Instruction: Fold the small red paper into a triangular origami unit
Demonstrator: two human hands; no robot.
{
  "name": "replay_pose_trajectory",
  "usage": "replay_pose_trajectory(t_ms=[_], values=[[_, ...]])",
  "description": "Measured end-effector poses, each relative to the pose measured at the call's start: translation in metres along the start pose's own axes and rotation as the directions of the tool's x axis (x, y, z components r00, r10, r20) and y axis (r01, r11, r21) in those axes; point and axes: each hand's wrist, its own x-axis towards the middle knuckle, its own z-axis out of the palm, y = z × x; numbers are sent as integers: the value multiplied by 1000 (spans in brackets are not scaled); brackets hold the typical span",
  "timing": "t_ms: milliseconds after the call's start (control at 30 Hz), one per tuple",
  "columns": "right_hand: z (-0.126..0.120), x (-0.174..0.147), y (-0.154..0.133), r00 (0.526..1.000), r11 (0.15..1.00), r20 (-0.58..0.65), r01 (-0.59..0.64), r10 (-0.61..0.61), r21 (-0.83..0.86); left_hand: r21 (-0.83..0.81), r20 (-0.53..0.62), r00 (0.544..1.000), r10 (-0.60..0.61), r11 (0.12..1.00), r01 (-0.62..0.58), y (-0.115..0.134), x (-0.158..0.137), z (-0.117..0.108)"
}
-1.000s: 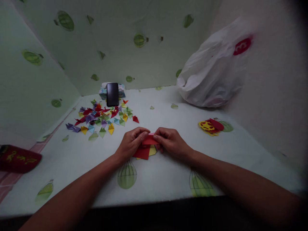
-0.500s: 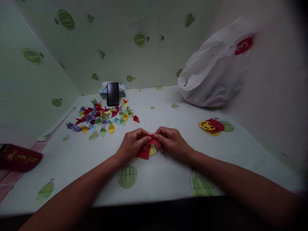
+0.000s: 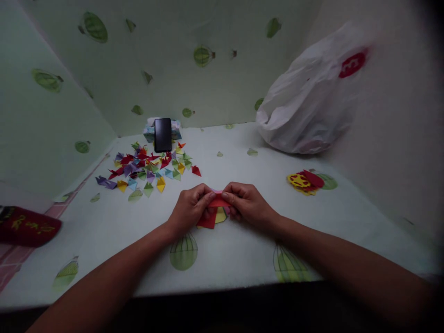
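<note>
Both hands, left hand [image 3: 190, 206] and right hand [image 3: 247, 204], pinch one folded red paper piece [image 3: 218, 201] with closed fingers; one white plastic bag [image 3: 308, 99] shows an unreadable red logo.

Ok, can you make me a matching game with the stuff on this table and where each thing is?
Things:
1. phone
2. white bag
3. red paper
4. red case

Places:
A. far left edge
B. between both hands
C. back right
D. upright behind the folded pieces

Pairs: 1-D, 2-C, 3-B, 4-A
</note>
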Motion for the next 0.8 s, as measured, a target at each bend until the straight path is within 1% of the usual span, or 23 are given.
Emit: replay_pose_trajectory(t_ms=[133, 200, 333, 433, 533, 600, 667, 767, 800], values=[[0, 3, 5, 995, 983, 92, -44, 28, 179, -8, -4, 1000, -7, 1000, 7, -2, 0, 1], [1, 4, 7, 990, 968, 129, -81, 51, 237, 9, -5, 1000, -3, 1000, 3, -3, 0, 1], [3, 3, 7, 985, 963, 147, -128, 95, 237, 22, -17, 1000, 7, 1000, -7, -2, -1, 2], [4, 2, 8, 989, 961, 121, -117, 89, 249, -45, -18, 1000, -24, 999, 23, -1, -1, 3], [2, 3, 10, 993, 963, 92, -98, 77, 251, -119, 11, 997, -71, 990, 72, -2, -1, 4], [1, 4, 10, 993, 969, 86, -97, 79, 227, -120, 27, 996, -82, 989, 84, -4, 0, 3], [-1, 4, 8, 990, 977, 106, -115, 97, 181, -72, 33, 999, -35, 997, 38, -6, 2, 1], [-3, 3, 2, 979, 984, 152, -152, 137, 90, 30, 65, 992, 108, 993, -110, -7, 6, -3], [-3, 2, 1, 978, 984, 146, -159, 147, 74, 48, 74, 987, 139, 989, -143, -7, 7, -5]])
